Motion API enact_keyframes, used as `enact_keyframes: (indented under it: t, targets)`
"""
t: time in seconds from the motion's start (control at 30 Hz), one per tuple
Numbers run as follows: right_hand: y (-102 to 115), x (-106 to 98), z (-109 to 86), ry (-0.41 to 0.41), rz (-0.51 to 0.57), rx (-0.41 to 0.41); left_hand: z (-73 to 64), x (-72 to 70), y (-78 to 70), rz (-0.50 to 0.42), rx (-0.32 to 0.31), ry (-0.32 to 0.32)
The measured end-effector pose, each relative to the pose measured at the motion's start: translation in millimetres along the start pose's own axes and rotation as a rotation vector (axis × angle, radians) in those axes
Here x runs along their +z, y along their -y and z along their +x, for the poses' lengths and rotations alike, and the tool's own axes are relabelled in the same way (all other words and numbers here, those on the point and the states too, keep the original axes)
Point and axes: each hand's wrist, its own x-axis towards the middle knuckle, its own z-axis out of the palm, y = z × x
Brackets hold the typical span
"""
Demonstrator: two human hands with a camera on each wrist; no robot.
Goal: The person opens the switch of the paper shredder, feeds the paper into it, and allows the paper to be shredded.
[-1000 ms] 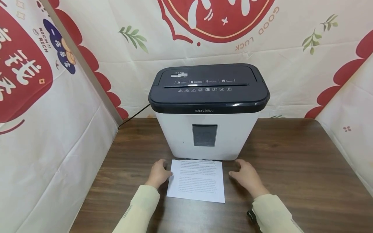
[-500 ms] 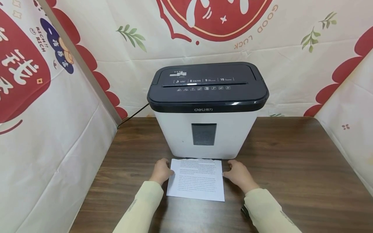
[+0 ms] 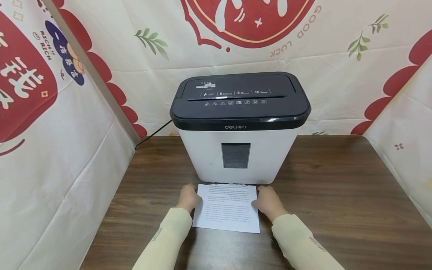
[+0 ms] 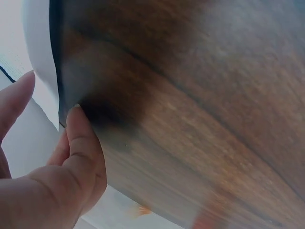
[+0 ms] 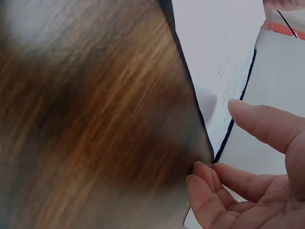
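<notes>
A printed sheet of paper [image 3: 225, 210] lies on the table in front of the shredder [image 3: 239, 150]; its far edge looks ragged. My left hand [image 3: 189, 198] is at the paper's left edge, thumb over the sheet. In the left wrist view a gap shows between the left thumb [image 4: 18, 101] and the fingers beside the edge. At the opposite edge is my right hand [image 3: 269, 202], its thumb above the print. The right wrist view shows the right thumb [image 5: 262, 125] apart from the fingers, which are bent near the paper's corner.
The shredder has a black lid with a narrow feed slot [image 3: 236, 98] and a small front window [image 3: 236, 155]. A black cord [image 3: 153, 134] runs left from it. The wooden table [image 3: 337, 195] is bordered by printed cloth [image 3: 287, 67] behind and at both sides.
My right hand has moved left, from beside the paper to its right edge, with the thumb now over it. My left hand has shifted slightly right. The paper stays in place.
</notes>
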Motion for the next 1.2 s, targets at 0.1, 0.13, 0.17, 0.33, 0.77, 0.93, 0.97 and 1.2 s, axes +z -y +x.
enact_keyframes:
  t: [0.1,0.13,0.17,0.33,0.77,0.93,0.97,1.2]
  targets:
    - [1.3,1.5,1.6,-0.01,-0.018,0.0,1.0,2.9,-1.5,-0.003,-0.028,-0.01]
    - [1.6,2.1,2.2,-0.015,-0.025,-0.002,1.7,5.0,-1.1,0.008,-0.025,-0.028]
    - [2.0,2.8,2.7,-0.021,-0.028,-0.005,1.6,6.0,-1.7,0.013,-0.03,-0.032]
    - [4.2,6.5,3.6,-0.044,-0.044,0.003,1.8,8.1,-3.8,0.001,-0.042,-0.032]
    - [5.9,10.3,5.0,-0.036,0.02,0.039,0.3,5.9,-4.1,-0.022,-0.009,-0.005]
    - [5.8,9.7,3.4,-0.044,0.073,0.057,-0.4,6.6,-3.8,-0.037,-0.007,-0.007]
    - [5.7,9.9,3.2,-0.047,0.08,0.059,-0.8,6.8,-3.9,-0.039,-0.002,-0.008]
    - [3.9,9.0,0.6,-0.055,0.129,0.064,-0.4,8.0,-2.6,-0.039,0.007,-0.019]
